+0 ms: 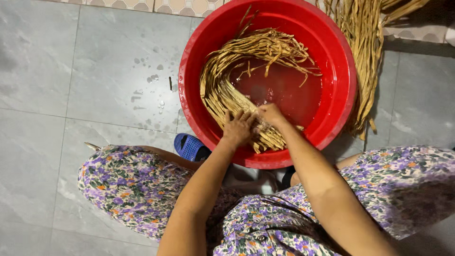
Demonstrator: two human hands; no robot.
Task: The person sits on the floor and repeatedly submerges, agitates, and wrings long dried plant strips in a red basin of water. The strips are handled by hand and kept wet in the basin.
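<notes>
Both hands clamp down together on the same bundle: the left hand (238, 127) has its fingers curled over the top of the dried strips (237, 71), and the right hand (271, 114) is closed around them just beside it, the two hands touching. No gap in either grip, the strips are pinned between palms and fingers near the front wall of the red basin (341, 61).

And look at that bundle: long, flat, tan strips, bent into a wide loop that sweeps up the left side of the basin and curls across the top, loose ends straggling toward the middle. Shallow water sits in the bottom, reflecting light, and the lower part of the strips lies in it.

Outside, a second pile of strips (362, 42) lies on the grey tiled floor (95, 71) by the basin's right rim. Water drops speckle the tiles to the left. A blue sandal (188, 146) peeks out beneath the basin's near edge, beside floral-print trousers (128, 185).
</notes>
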